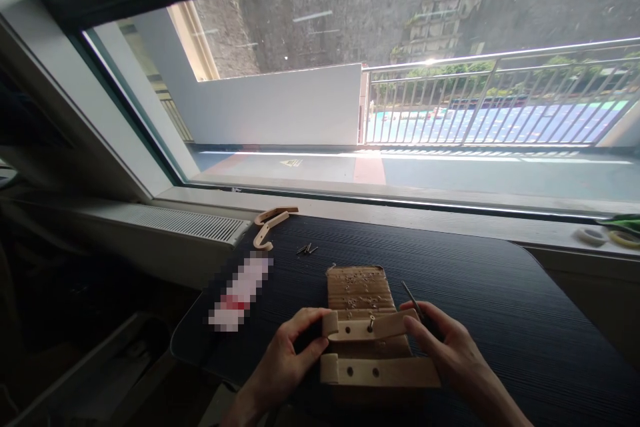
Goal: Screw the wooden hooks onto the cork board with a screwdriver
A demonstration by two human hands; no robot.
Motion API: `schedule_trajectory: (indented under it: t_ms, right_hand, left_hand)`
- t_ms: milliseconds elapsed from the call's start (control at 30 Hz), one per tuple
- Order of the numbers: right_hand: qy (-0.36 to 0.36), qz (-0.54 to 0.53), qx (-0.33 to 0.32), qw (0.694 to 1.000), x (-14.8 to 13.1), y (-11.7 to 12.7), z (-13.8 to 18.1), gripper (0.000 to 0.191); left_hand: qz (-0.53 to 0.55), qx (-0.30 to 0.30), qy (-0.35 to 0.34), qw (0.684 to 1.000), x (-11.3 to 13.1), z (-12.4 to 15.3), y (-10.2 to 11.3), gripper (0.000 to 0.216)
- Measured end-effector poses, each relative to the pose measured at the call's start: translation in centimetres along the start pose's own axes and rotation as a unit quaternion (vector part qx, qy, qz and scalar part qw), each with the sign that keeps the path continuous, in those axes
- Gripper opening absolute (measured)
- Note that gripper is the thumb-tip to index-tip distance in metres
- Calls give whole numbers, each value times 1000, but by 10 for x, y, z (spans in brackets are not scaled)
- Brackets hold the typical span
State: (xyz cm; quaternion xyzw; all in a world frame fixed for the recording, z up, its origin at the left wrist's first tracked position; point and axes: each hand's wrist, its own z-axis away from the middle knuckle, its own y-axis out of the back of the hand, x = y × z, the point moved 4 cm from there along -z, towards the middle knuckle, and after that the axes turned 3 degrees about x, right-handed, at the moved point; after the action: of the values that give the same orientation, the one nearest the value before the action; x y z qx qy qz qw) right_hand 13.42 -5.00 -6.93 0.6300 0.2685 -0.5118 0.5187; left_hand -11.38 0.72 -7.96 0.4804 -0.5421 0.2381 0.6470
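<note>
Steadying the upper wooden hook (367, 327) on the pitted cardboard block (356, 288), my left hand (287, 355) pinches its curled end; my right hand (447, 347) clasps the other end and a thin screwdriver (411, 297). Advise: screw (371, 324) upright, hook pressed flat.

The dark table (500, 293) bears two wooden hooks (273, 220), loose screws (307, 249), a white-red object (240, 291) and cardboard (356, 290).

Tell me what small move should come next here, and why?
Probably set the tip of the thin tool on the screw: it stands proud in one hole of the upper wooden hook, the left hand pinches the hook's curled end, and the right hand holds the tool beside it.
</note>
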Motion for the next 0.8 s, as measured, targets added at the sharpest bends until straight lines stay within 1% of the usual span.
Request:
schedule_trajectory:
  t_ms: [100,267,333,467,533,667,800]
  right_hand:
    - [-10,4,-10,1000,2,2,-2,44]
    - [-34,-12,-76,996,6,1,-6,46]
    - [-35,-21,-71,997,6,1,-6,45]
    - [-31,-35,-23,999,6,0,-3,40]
    - [-25,-33,-11,999,6,-1,-2,39]
    - [-20,-30,-9,999,6,-2,-5,36]
    - [-32,-17,-37,999,7,0,-11,38]
  left_hand:
    - [-1,-5,-11,1000,1,0,-1,31]
    - [-15,7,-16,1000,0,-1,1,33]
    - [-18,10,-19,1000,0,-2,1,33]
    - [-25,13,-25,999,0,-4,0,32]
    - [-26,17,-24,999,-1,-4,0,32]
    - [-28,21,-15,999,-2,-3,-1,34]
    - [-29,30,-3,999,-2,-3,-2,34]
